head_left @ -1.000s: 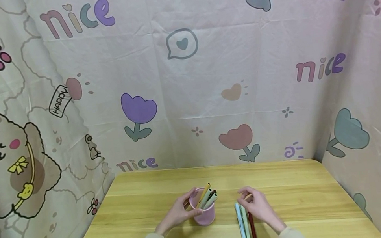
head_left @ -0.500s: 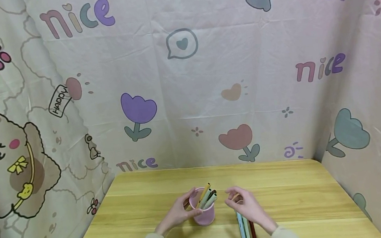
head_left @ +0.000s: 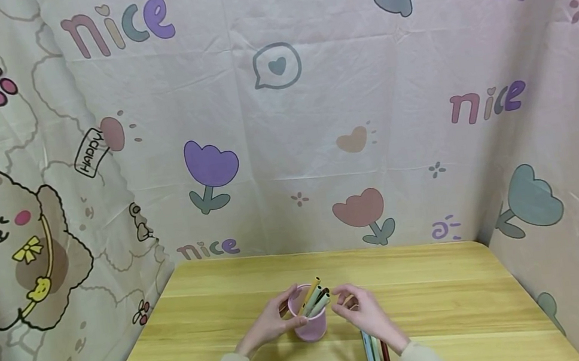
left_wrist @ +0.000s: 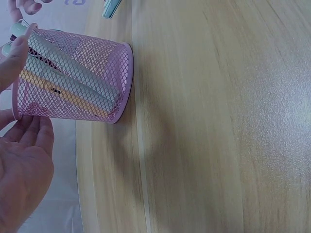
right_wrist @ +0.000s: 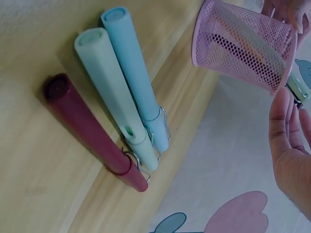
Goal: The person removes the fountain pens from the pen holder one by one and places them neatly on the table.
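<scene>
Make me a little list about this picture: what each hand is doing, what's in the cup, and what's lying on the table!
left hand: grips the rim of the pink mesh cup
right hand: pinches a tan pen beside the cup
in the cup: several pens, leaning
on the table: blue pen, pale green pen, dark red pen, side by side
backdrop: cartoon cloth with tulips and "nice"

A wooden bench [head_left: 462,304] fills the lower frame; a cartoon-printed cloth backdrop [head_left: 313,111] with tulips hangs behind, covering the upper frame.
</scene>
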The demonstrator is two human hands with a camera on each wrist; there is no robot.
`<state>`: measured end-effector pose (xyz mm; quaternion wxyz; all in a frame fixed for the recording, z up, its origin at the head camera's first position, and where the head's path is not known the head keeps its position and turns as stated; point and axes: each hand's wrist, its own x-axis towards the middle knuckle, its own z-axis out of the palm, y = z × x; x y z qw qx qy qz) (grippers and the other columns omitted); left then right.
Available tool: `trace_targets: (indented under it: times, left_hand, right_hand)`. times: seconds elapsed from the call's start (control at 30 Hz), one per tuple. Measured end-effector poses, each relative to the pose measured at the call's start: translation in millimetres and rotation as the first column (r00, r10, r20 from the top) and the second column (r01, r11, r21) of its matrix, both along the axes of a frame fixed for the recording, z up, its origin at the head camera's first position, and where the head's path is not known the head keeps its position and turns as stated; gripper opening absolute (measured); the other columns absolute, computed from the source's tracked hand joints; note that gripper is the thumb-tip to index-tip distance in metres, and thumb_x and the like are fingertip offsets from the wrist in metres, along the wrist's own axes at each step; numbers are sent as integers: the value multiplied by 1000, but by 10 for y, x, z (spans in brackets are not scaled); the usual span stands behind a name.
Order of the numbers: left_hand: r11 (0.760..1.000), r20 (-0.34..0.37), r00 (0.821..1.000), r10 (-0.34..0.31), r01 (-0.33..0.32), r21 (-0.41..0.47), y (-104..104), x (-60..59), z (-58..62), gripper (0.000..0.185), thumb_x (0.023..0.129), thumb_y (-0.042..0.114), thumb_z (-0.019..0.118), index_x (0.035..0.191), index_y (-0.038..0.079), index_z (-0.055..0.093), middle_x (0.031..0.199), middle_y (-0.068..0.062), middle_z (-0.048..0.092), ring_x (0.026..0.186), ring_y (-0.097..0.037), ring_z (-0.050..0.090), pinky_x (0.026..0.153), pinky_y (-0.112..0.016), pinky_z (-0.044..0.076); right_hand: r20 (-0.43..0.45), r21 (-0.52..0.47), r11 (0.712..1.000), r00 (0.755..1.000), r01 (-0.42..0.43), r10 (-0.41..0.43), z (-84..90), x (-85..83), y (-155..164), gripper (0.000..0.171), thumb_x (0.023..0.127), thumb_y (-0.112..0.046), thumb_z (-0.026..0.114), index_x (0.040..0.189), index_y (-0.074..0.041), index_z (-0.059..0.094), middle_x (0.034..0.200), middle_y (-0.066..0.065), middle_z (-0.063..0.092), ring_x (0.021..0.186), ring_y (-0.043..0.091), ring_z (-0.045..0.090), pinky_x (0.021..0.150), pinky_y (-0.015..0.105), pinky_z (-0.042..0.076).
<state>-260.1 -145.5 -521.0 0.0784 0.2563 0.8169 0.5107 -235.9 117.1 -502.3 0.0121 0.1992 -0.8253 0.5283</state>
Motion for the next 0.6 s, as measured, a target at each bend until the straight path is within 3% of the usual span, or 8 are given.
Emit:
trace_targets:
  times: [0.3,0.43,0.6]
  left_hand:
    - [1000,9,1000,-5,4,23,9,-14,-16,89,88,18,77,153,-11,25,157,-33,33,143,-51,39,119,-59,35]
    - [1000,-2,1000,-10,10,22,8,-22,-33,89,88,19,77,152,-13,24,157,-34,32,143,-52,39,119,-58,35]
    - [1000,-5,1000,-9,9,20,4,-21,-41,88,88,19,77,153,-12,25,157,-34,33,143,-51,38,119,-58,34]
  right_hand:
    - [-7,5,1000,1000,28,-28,12,-16,-105,30,93,-13,71,120,-4,65,95,13,67,75,10,65,61,16,56]
    - [-1,8,999,999,37,-37,83,35,-163,28,93,-4,68,120,1,63,94,17,66,73,15,64,59,15,54]
    - [-13,17,999,1000,27,-27,49,10,-175,27,94,-4,67,121,0,63,93,17,66,70,7,62,57,15,55]
